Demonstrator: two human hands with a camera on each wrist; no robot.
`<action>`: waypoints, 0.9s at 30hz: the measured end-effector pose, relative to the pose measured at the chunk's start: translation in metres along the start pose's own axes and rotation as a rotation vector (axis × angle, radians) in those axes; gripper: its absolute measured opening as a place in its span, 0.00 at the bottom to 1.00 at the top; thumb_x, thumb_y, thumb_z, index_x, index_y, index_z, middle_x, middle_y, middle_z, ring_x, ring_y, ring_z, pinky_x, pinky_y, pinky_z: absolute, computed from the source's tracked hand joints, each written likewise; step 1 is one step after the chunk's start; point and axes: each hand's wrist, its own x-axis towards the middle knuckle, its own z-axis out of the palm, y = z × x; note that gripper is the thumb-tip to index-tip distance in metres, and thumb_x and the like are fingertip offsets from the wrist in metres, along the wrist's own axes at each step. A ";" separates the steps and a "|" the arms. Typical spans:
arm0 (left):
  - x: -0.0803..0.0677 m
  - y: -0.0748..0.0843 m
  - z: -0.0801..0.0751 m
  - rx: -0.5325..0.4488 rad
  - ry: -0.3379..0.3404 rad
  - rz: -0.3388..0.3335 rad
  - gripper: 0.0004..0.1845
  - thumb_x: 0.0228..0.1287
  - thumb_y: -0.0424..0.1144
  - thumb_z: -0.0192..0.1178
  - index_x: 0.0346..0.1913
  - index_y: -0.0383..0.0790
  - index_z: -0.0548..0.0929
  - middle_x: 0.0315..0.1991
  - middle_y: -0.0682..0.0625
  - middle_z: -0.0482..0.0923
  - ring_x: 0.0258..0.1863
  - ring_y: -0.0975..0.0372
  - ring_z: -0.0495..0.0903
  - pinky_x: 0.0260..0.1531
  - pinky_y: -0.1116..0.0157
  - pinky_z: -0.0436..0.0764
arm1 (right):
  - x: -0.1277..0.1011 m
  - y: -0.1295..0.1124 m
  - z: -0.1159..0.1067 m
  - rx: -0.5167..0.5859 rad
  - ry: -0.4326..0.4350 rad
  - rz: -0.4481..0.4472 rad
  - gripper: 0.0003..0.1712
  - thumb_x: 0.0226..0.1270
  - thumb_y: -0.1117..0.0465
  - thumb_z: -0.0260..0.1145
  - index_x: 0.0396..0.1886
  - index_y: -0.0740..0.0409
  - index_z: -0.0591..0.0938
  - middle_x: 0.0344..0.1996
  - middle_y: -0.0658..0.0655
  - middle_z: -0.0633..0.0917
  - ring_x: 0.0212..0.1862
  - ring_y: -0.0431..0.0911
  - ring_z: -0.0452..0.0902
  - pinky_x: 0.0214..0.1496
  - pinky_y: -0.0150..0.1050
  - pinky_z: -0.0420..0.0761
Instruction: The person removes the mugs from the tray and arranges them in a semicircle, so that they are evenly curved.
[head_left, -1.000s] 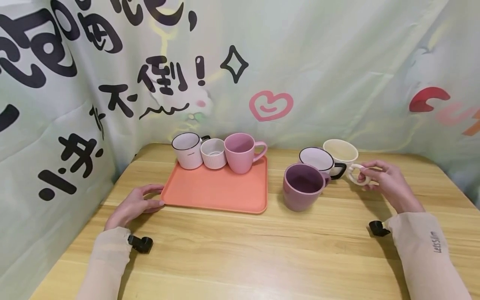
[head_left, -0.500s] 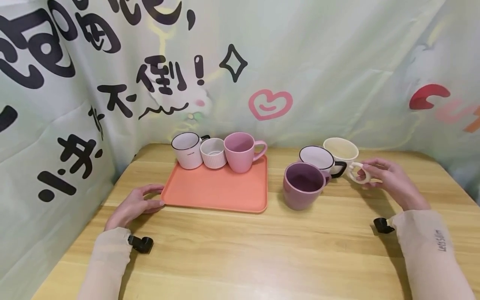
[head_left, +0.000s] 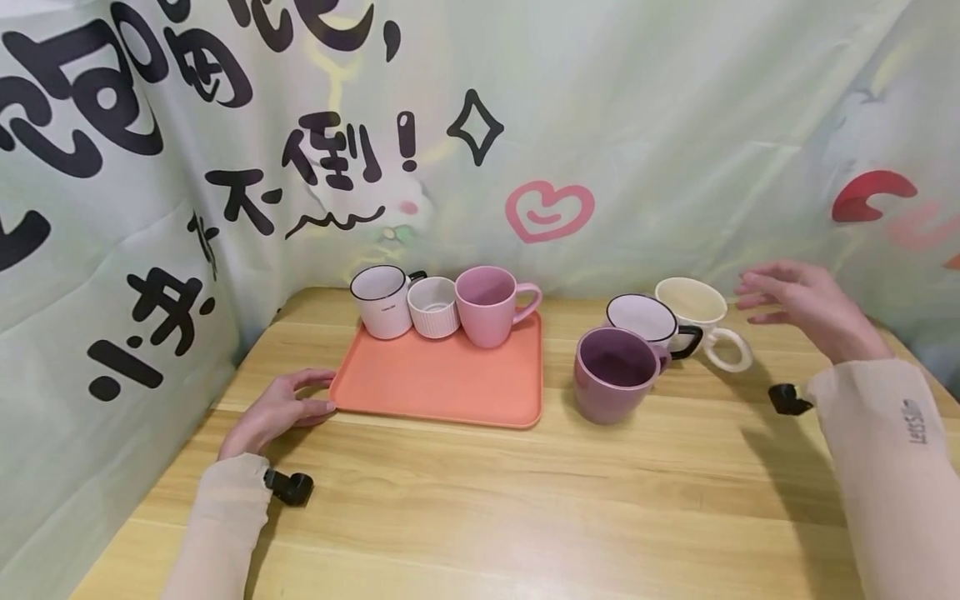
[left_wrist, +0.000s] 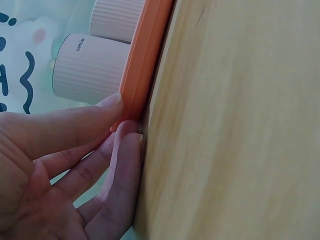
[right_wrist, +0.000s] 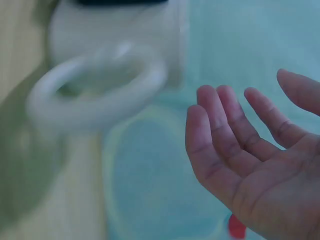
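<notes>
Head view: left hand (head_left: 279, 406) pinching smooth orange tray (head_left: 438, 382), right hand (head_left: 813, 307) spread near ring-handled mug (head_left: 692, 303).

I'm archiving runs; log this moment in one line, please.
left hand: holds orange tray by corner | right hand: empty, near cream cup | on tray: three cups

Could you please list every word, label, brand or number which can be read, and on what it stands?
"不倒!": black, on the backdrop; other lettering there is slanted, folded or cut off, not surely readable.
"LetsSlim": on the right sleeve.
Small lettering on the black-rimmed white mug on the tray: too small to read surely.
</notes>
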 end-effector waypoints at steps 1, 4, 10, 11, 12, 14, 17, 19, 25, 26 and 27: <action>0.000 0.000 0.000 0.000 0.003 -0.002 0.33 0.68 0.27 0.64 0.72 0.24 0.65 0.72 0.25 0.59 0.50 0.62 0.80 0.46 0.67 0.84 | 0.003 -0.007 0.001 0.004 0.004 -0.009 0.32 0.83 0.50 0.51 0.67 0.75 0.63 0.36 0.31 0.80 0.41 0.30 0.80 0.41 0.30 0.83; -0.001 0.000 -0.001 -0.001 0.007 -0.004 0.33 0.68 0.27 0.65 0.72 0.24 0.65 0.72 0.25 0.60 0.50 0.62 0.80 0.46 0.67 0.84 | 0.012 -0.024 0.007 -0.006 0.007 -0.034 0.33 0.82 0.48 0.52 0.67 0.72 0.64 0.37 0.32 0.80 0.42 0.30 0.80 0.43 0.29 0.83; 0.001 0.000 -0.001 -0.008 0.004 -0.005 0.33 0.67 0.28 0.65 0.72 0.23 0.65 0.72 0.24 0.59 0.48 0.64 0.80 0.46 0.67 0.84 | 0.026 -0.052 0.024 0.058 -0.011 -0.065 0.27 0.81 0.49 0.55 0.63 0.68 0.69 0.37 0.35 0.83 0.44 0.34 0.82 0.46 0.31 0.83; 0.001 0.000 -0.001 -0.008 0.005 -0.004 0.33 0.67 0.28 0.65 0.72 0.23 0.65 0.72 0.24 0.59 0.48 0.64 0.80 0.46 0.67 0.84 | 0.028 -0.057 0.027 0.074 -0.015 -0.071 0.26 0.81 0.49 0.55 0.62 0.68 0.70 0.38 0.36 0.83 0.45 0.34 0.82 0.46 0.31 0.83; 0.001 0.000 -0.001 -0.005 0.006 -0.004 0.33 0.67 0.28 0.65 0.72 0.23 0.65 0.72 0.24 0.59 0.49 0.63 0.80 0.46 0.67 0.84 | 0.030 -0.061 0.030 0.089 -0.023 -0.075 0.26 0.80 0.49 0.56 0.61 0.67 0.70 0.38 0.37 0.84 0.45 0.35 0.83 0.47 0.32 0.83; 0.000 -0.001 0.000 0.008 0.010 0.002 0.33 0.67 0.28 0.65 0.71 0.23 0.66 0.71 0.25 0.60 0.49 0.62 0.80 0.45 0.68 0.84 | 0.033 -0.069 0.036 0.102 -0.038 -0.080 0.26 0.80 0.48 0.56 0.61 0.67 0.70 0.39 0.38 0.84 0.46 0.35 0.83 0.47 0.32 0.83; 0.001 -0.002 0.004 0.013 0.012 0.008 0.32 0.67 0.28 0.65 0.71 0.23 0.67 0.70 0.25 0.62 0.50 0.61 0.79 0.44 0.68 0.84 | 0.038 -0.079 0.042 0.114 -0.064 -0.075 0.27 0.81 0.49 0.56 0.62 0.68 0.69 0.39 0.39 0.85 0.46 0.36 0.83 0.48 0.32 0.83; 0.001 -0.003 0.005 0.018 0.015 0.013 0.32 0.66 0.28 0.66 0.71 0.23 0.67 0.69 0.25 0.64 0.50 0.60 0.79 0.44 0.69 0.83 | 0.041 -0.086 0.047 0.120 -0.082 -0.069 0.26 0.81 0.50 0.56 0.63 0.68 0.68 0.40 0.40 0.85 0.47 0.36 0.83 0.48 0.33 0.83; 0.001 0.000 0.000 -0.006 0.011 0.010 0.32 0.66 0.26 0.65 0.71 0.23 0.66 0.70 0.25 0.62 0.49 0.62 0.80 0.44 0.68 0.84 | 0.053 -0.108 0.067 0.123 -0.128 -0.067 0.24 0.81 0.53 0.56 0.62 0.68 0.69 0.43 0.46 0.84 0.47 0.40 0.83 0.50 0.36 0.83; 0.000 0.000 0.000 -0.009 0.009 0.009 0.32 0.67 0.26 0.65 0.71 0.23 0.66 0.70 0.25 0.62 0.48 0.63 0.80 0.45 0.68 0.84 | 0.055 -0.111 0.070 0.119 -0.138 -0.069 0.24 0.81 0.53 0.56 0.62 0.69 0.70 0.43 0.47 0.84 0.47 0.40 0.83 0.50 0.36 0.83; 0.000 0.000 0.000 -0.011 0.008 0.008 0.32 0.67 0.26 0.65 0.71 0.23 0.66 0.70 0.25 0.61 0.48 0.63 0.80 0.45 0.68 0.84 | 0.057 -0.114 0.073 0.115 -0.145 -0.071 0.24 0.81 0.53 0.56 0.61 0.69 0.70 0.43 0.48 0.84 0.48 0.41 0.83 0.50 0.37 0.83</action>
